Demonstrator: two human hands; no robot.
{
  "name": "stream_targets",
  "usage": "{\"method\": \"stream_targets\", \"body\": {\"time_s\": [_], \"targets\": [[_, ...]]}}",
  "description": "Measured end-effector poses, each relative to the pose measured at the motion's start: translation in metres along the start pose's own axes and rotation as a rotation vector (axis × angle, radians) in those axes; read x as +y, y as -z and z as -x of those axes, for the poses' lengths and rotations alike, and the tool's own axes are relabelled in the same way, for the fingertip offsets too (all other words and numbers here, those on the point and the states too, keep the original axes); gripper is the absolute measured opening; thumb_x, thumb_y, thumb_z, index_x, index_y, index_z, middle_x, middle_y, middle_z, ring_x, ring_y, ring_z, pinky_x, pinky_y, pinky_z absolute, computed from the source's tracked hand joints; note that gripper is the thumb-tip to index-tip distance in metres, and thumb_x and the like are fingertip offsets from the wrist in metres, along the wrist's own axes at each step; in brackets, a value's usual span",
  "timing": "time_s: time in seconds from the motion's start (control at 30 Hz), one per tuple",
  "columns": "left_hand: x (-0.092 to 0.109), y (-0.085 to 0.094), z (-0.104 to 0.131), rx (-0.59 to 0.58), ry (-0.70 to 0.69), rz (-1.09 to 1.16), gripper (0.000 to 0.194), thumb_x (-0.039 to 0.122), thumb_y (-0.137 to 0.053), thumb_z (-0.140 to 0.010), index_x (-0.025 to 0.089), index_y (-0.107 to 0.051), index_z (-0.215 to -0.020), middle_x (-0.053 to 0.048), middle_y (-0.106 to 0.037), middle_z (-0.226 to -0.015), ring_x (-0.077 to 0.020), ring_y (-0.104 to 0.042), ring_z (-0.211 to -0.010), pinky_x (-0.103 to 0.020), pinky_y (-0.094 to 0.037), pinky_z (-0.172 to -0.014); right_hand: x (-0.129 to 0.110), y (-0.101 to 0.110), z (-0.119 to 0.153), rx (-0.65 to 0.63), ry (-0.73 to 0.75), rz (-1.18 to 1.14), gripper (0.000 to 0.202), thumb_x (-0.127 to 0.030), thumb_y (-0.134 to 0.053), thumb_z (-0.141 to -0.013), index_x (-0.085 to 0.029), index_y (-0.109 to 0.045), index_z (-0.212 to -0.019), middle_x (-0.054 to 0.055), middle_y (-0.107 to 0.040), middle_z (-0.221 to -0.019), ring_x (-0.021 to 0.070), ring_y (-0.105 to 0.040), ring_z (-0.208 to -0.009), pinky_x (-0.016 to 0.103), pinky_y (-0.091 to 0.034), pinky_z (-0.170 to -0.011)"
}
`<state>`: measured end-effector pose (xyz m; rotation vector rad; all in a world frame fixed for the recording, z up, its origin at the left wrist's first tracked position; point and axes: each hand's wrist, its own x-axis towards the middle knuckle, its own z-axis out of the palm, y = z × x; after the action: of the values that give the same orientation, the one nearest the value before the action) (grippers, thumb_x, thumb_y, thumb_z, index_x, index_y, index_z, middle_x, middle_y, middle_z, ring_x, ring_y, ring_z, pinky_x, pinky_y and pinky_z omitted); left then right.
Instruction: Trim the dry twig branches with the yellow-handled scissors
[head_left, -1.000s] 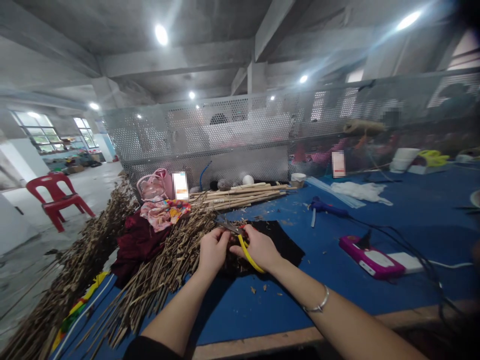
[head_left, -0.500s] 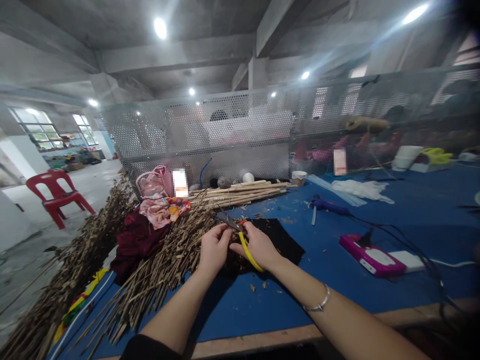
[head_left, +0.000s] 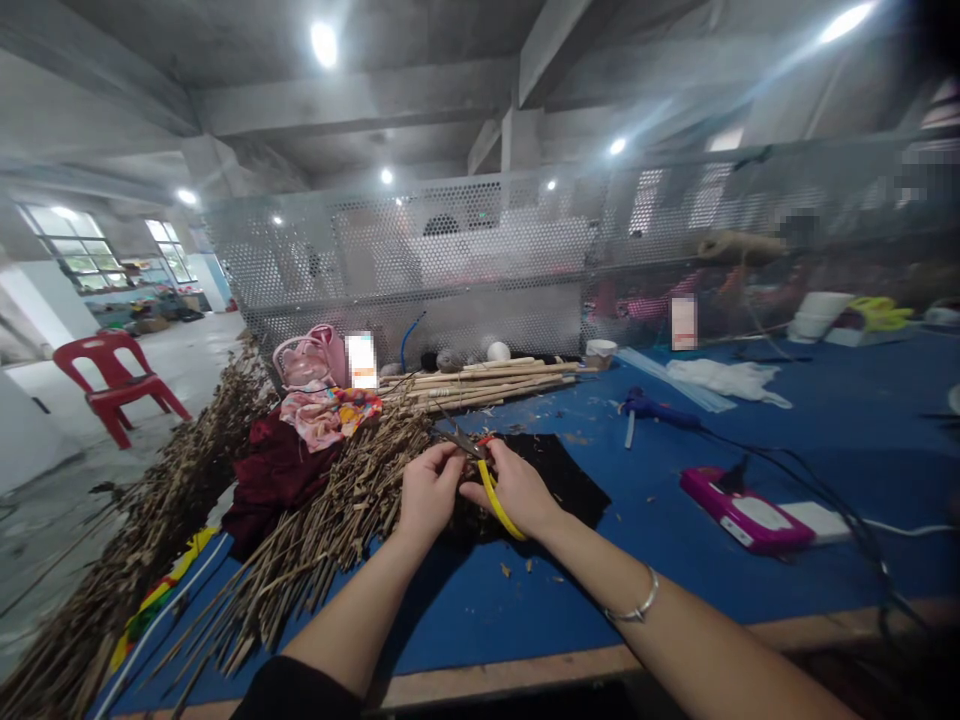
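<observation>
My right hand (head_left: 517,490) is closed round a pair of scissors (head_left: 491,500) with yellow and red handles. The dark blades point up and left, beyond my left fingertips. My left hand (head_left: 431,490) is closed in a pinch beside the blades; whatever sits between its fingers is hidden. Left of it lies a big bundle of dried plant stems (head_left: 337,510) with curled brown leaves. A black cloth (head_left: 562,475) is spread under and to the right of my right hand. Small leaf scraps are scattered on the blue tabletop (head_left: 570,610).
Pale wooden sticks (head_left: 480,385) lie behind my hands. To the right are a blue glue gun (head_left: 660,412), a magenta power strip (head_left: 742,510) with cables and white gloves (head_left: 724,380). Maroon cloth (head_left: 281,480) lies left. A perforated metal screen (head_left: 465,250) closes the back; a red chair (head_left: 120,380) stands left.
The view has shifted very slightly. My hands and the scissors keep nearly the same place and pose.
</observation>
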<state>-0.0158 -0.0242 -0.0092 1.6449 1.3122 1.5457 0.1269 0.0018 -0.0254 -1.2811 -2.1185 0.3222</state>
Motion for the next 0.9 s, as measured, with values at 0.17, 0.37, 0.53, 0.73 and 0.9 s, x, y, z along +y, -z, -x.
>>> {"method": "stream_targets", "body": {"time_s": [0.17, 0.37, 0.53, 0.73, 0.9], "targets": [[0.0009, -0.0001, 0.0004, 0.011, 0.002, -0.008, 0.023, 0.025, -0.050, -0.076, 0.013, -0.067, -0.085, -0.003, -0.066, -0.073, -0.0125, -0.058, -0.063, -0.022, -0.045, -0.061, 0.0005, -0.0012, -0.0001, 0.015, 0.008, 0.006, 0.046, -0.048, -0.061, -0.067, -0.018, -0.044, -0.098, 0.007, -0.057, -0.090, 0.0192, -0.055, -0.082, 0.025, -0.036, -0.065], [0.0027, -0.0002, 0.0014, 0.019, 0.008, -0.008, 0.023, 0.027, -0.050, -0.077, 0.013, -0.066, -0.085, -0.002, -0.065, -0.069, -0.0121, -0.057, -0.061, -0.021, -0.045, -0.059, -0.0008, 0.0015, 0.0005, 0.018, 0.000, 0.014, 0.044, -0.045, -0.062, -0.067, -0.018, -0.044, -0.097, 0.006, -0.057, -0.091, 0.0190, -0.055, -0.081, 0.025, -0.035, -0.065], [0.0007, -0.0003, 0.0019, 0.036, 0.010, -0.042, 0.023, 0.028, -0.050, -0.077, 0.013, -0.066, -0.084, -0.003, -0.065, -0.069, -0.0126, -0.057, -0.061, -0.022, -0.045, -0.060, 0.0001, 0.0021, 0.0001, 0.012, -0.001, 0.015, 0.044, -0.046, -0.062, -0.067, -0.019, -0.044, -0.096, 0.005, -0.057, -0.089, 0.0190, -0.055, -0.080, 0.025, -0.035, -0.064], [0.0002, 0.0006, 0.0012, 0.015, -0.013, -0.094, 0.023, 0.028, -0.051, -0.076, 0.015, -0.067, -0.085, -0.003, -0.067, -0.074, -0.0133, -0.059, -0.065, -0.023, -0.045, -0.064, -0.0010, 0.0045, 0.0007, 0.011, -0.006, 0.008, 0.044, -0.046, -0.062, -0.067, -0.019, -0.043, -0.096, 0.006, -0.057, -0.088, 0.0189, -0.055, -0.078, 0.024, -0.035, -0.063], [-0.0007, -0.0007, 0.0023, 0.028, -0.020, -0.073, 0.024, 0.028, -0.051, -0.077, 0.015, -0.067, -0.088, -0.003, -0.067, -0.074, -0.0128, -0.058, -0.065, -0.023, -0.045, -0.064, -0.0020, 0.0028, 0.0013, 0.019, 0.008, -0.002, 0.043, -0.047, -0.060, -0.068, -0.019, -0.043, -0.094, 0.006, -0.057, -0.087, 0.0183, -0.055, -0.076, 0.024, -0.035, -0.062]]}}
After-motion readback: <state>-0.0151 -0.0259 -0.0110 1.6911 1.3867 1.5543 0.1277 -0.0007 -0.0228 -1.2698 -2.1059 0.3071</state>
